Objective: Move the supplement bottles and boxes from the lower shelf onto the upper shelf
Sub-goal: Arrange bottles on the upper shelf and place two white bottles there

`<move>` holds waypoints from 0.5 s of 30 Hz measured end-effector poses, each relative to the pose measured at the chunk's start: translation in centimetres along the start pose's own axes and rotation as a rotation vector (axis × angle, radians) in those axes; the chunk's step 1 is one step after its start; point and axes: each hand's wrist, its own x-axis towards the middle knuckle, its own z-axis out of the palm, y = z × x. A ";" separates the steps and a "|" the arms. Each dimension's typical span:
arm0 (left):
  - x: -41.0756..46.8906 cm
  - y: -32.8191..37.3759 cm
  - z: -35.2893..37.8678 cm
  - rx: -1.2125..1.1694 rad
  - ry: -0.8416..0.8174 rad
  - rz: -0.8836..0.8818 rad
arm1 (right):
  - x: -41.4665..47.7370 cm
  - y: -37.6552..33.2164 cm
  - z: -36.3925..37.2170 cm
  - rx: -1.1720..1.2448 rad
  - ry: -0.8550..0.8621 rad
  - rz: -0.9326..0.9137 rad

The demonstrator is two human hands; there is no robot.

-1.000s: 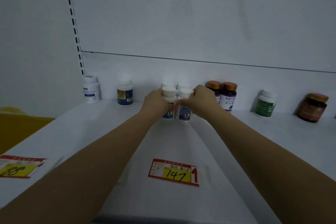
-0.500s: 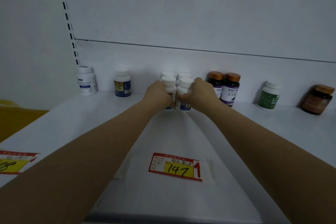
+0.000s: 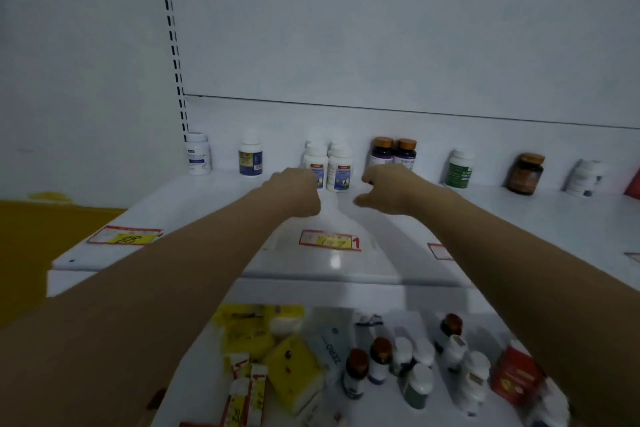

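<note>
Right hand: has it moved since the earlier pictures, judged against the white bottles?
Yes. The right hand has left the front right white bottle and drawn back toward the upper shelf front edge, nearer the 147 price tag.

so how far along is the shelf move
Done: a row of bottles stands at the back of the upper shelf, white pair in the middle. In hand: nothing visible; the right hand is open, the left hand hides its fingers. Left: yellow boxes, a red box and many bottles on the lower shelf.
</note>
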 end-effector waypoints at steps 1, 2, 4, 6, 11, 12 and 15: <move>-1.6 0.3 -0.3 0.022 0.016 0.027 | -1.8 -0.2 -0.3 -0.027 0.009 0.002; -3.3 0.6 -0.5 0.032 0.034 0.051 | -3.7 -0.3 -0.6 -0.055 0.015 0.007; -6.6 1.4 -0.7 0.041 0.061 0.098 | -7.9 -0.6 -1.1 -0.080 0.029 0.037; -10.2 2.5 -0.4 0.046 0.082 0.155 | -12.4 -0.5 -1.3 -0.082 0.037 0.072; -18.1 6.2 2.1 -0.020 0.031 0.277 | -22.1 1.7 -0.3 -0.090 0.004 0.180; -19.2 6.9 2.8 -0.032 -0.004 0.293 | -23.8 2.4 0.1 -0.086 -0.014 0.208; -22.0 8.9 5.0 -0.075 -0.072 0.321 | -28.0 5.0 1.6 -0.048 -0.051 0.291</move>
